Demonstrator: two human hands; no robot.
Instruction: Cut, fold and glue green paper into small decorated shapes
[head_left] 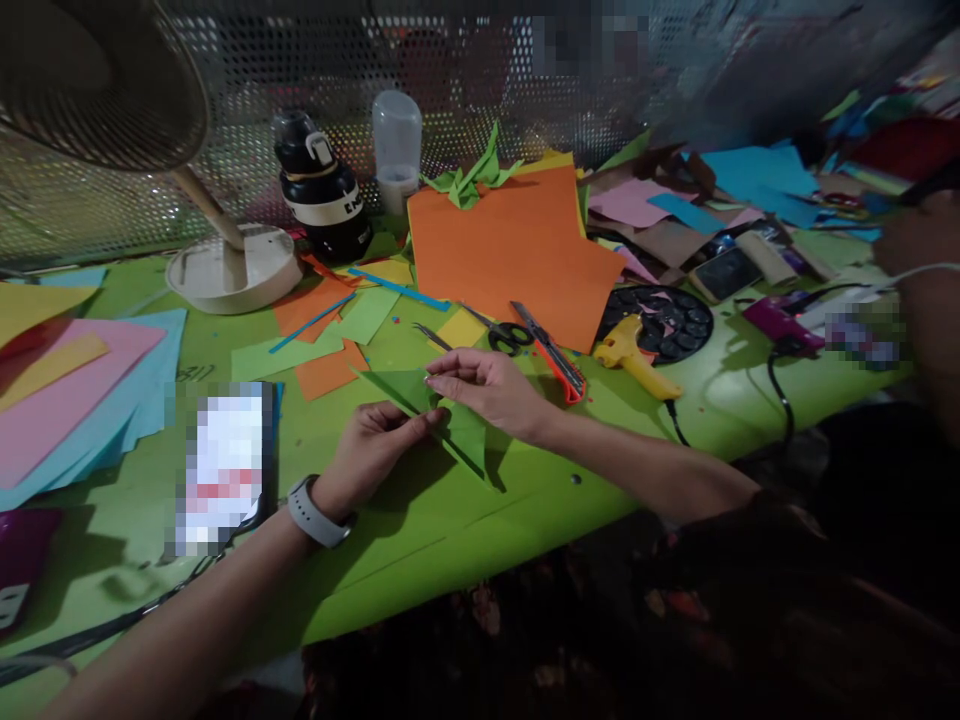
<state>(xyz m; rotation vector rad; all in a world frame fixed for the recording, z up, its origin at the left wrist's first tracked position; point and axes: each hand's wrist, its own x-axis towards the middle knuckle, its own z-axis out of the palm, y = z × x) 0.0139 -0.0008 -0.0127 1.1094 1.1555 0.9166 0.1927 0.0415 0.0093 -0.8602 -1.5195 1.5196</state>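
A folded sheet of green paper (469,432) is held above the table, its crease running diagonally and its corners pointing outward. My left hand (371,440), with a grey watch band (319,512) at the wrist, pinches the paper between thumb and fingers. From the right, my right hand (487,388) has its thumb and fingertips together at the paper's upper part; the fingers cover part of the fold. Just beyond the right hand lie black-handled scissors (510,338) and an orange utility knife (553,360) with its blade toward the back.
Orange sheets (502,250) with a green folded paper piece (476,175) lie behind. A yellow glue gun (637,360) and its cord are at right, a phone (223,465) at left. A fan (232,265), a black bottle (326,195) and paper scraps (367,315) stand or lie farther back.
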